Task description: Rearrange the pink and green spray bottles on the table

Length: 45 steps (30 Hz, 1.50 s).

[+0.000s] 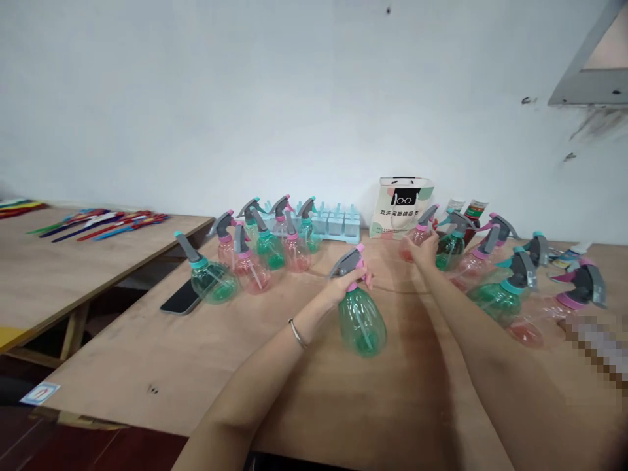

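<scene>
My left hand (349,284) is wrapped round the neck of a green spray bottle (363,324) with a grey and pink trigger head, over the middle of the table. Farther off, my right hand (422,246) grips a pink spray bottle (408,250) by its body, in front of a paper bag. Close to that hand stands another green spray bottle (449,252) with a teal collar. More pink and green spray bottles are grouped on the right, partly behind my right forearm. On the left is a second group, with a green spray bottle (214,282) at its near end.
A black phone (180,298) lies at the left. Along the wall stand a pale blue rack (336,229), a printed paper bag (401,208) and a dark bottle (475,212). Colourful strips (105,221) lie on the neighbouring table (98,275), across a gap.
</scene>
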Motion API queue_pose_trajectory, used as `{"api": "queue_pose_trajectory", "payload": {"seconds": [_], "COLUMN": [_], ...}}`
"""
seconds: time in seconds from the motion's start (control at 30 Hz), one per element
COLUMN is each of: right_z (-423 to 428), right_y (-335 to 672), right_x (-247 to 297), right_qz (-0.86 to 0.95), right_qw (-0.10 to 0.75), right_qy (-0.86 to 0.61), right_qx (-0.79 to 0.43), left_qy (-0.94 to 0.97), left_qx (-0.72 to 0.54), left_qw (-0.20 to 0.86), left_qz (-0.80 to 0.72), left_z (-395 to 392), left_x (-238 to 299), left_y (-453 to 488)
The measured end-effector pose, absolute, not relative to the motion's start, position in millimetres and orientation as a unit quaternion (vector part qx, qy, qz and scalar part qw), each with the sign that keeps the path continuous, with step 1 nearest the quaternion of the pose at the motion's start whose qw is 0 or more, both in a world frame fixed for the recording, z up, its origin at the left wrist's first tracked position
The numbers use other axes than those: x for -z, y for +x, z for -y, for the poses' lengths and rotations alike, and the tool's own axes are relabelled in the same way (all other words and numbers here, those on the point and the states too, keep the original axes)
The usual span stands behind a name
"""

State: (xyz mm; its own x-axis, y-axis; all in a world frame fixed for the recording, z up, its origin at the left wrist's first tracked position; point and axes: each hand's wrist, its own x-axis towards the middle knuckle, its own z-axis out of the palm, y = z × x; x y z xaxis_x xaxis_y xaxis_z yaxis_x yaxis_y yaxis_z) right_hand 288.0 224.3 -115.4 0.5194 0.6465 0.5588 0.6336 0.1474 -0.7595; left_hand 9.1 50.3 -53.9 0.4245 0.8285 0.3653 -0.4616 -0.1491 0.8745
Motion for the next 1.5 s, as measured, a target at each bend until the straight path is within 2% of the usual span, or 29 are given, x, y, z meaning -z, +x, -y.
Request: {"api": "queue_pose_trajectory", "payload": {"seconds": [0.1, 0.27, 0.5, 0.7, 0.9, 1.1, 1.3, 1.5], "right_z": [-231, -218, -158, -108, -82, -76, -76, -75], "right_y": [287, 285, 263, 246, 239, 237, 238, 238], "right_x": [122, 137, 159, 172, 174, 171, 172, 173], "right_qz": [0.480, 0.494, 0.573, 0.599, 0.601, 0.608, 0.615, 0.617], "right_qw": [0.578, 0.588, 0.615, 0.620, 0.615, 0.608, 0.605, 0.599], "right_qy": [-0.660, -0.640, -0.538, -0.493, -0.491, -0.487, -0.483, -0.486], "right_qx": [-0.008, -0.001, -0.061, -0.116, -0.139, -0.154, -0.153, -0.155], "left_qy": [0.602, 0.677, 0.682, 0.666, 0.601, 0.656, 0.626, 0.676], "left_qx": [-0.449, -0.393, -0.432, -0.428, -0.546, -0.485, -0.510, -0.433], "left_qw": [0.643, 0.606, 0.559, 0.575, 0.539, 0.542, 0.545, 0.556], "left_qz": [-0.149, -0.142, -0.191, -0.209, -0.226, -0.203, -0.227, -0.214], "left_z": [-47, -42, -34, -43, -49, -47, -43, -40], "left_x": [50, 39, 27, 31, 39, 36, 33, 24], "left_y": [4, -2, -5, -9, -5, 0, 0, 3]}}
